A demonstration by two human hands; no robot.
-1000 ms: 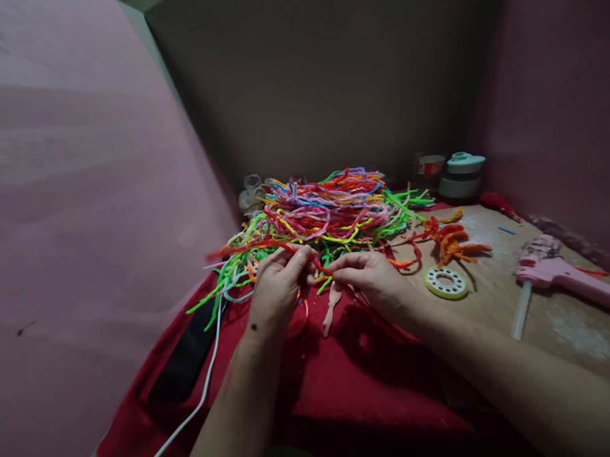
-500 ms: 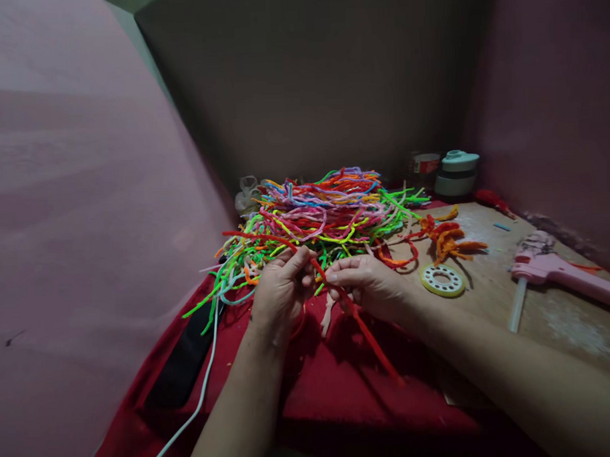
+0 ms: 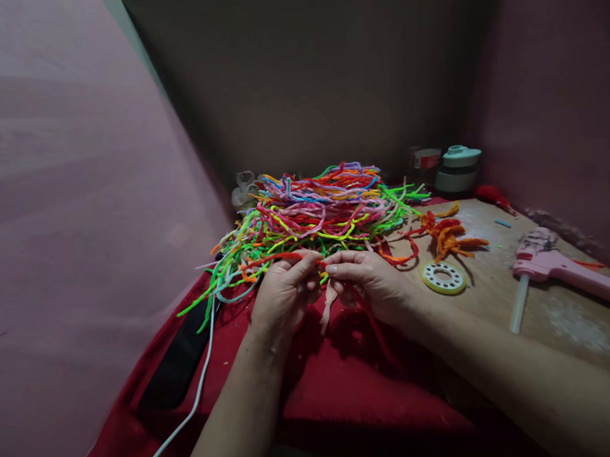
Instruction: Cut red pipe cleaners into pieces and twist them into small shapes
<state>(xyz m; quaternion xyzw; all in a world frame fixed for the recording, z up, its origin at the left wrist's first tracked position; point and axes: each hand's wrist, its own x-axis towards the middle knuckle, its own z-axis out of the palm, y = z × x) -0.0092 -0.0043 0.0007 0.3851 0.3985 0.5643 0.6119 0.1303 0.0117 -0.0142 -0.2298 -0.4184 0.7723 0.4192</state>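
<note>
My left hand [image 3: 285,290] and my right hand [image 3: 369,279] meet fingertip to fingertip over the red cloth [image 3: 340,387], both pinched on one red pipe cleaner [image 3: 276,257]. Its free end runs left from my left fingers toward the pile. A pale pink pipe cleaner [image 3: 329,302] hangs under the hands. Just behind them lies a big heap of coloured pipe cleaners [image 3: 324,211].
Orange twisted pipe cleaner pieces [image 3: 450,237] and a white ring with holes [image 3: 443,277] lie right of the heap. A pink glue gun [image 3: 561,269] rests at far right. Round containers [image 3: 456,170] stand at the back. A white cable [image 3: 200,385] crosses the cloth at left.
The red pipe cleaner's long end, which trailed down over the cloth under my right hand, has been drawn up. The hands have closed together, and the left end now points left.
</note>
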